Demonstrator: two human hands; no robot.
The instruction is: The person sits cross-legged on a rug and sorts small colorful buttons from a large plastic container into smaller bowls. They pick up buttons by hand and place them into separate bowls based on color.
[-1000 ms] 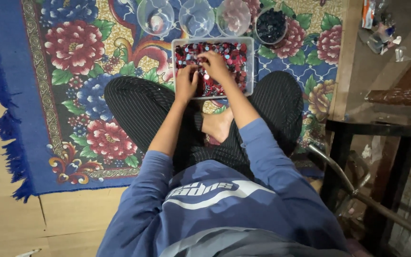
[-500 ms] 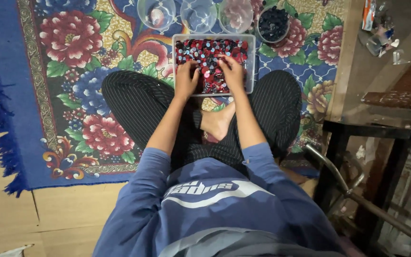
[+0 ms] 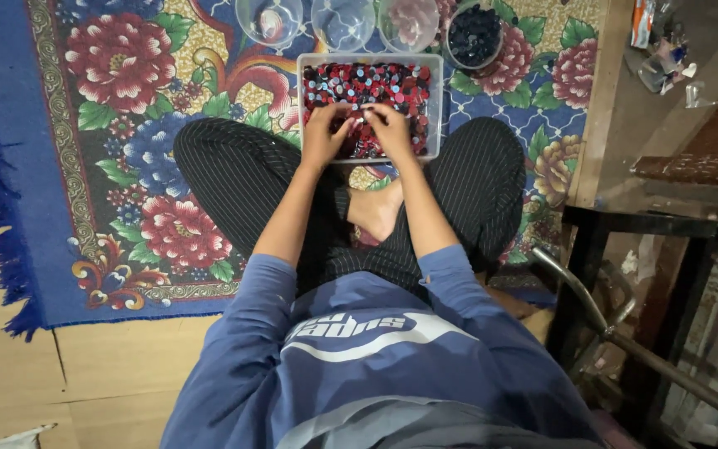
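The tray of buttons (image 3: 425,100) lies under both hands' fingers (image 3: 351,125), curled into the pile; grip unclear.

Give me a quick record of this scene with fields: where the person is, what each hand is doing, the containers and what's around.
Setting: person sits cross-legged on a floral rug
Left hand: in the tray, fingers on the pieces
Right hand: in the tray, beside the left hand
Tray: clear, rectangular, full of small red and dark round pieces
Beyond tray: three clear bowls, near empty; a fourth bowl of dark pieces
Right side: dark metal frame
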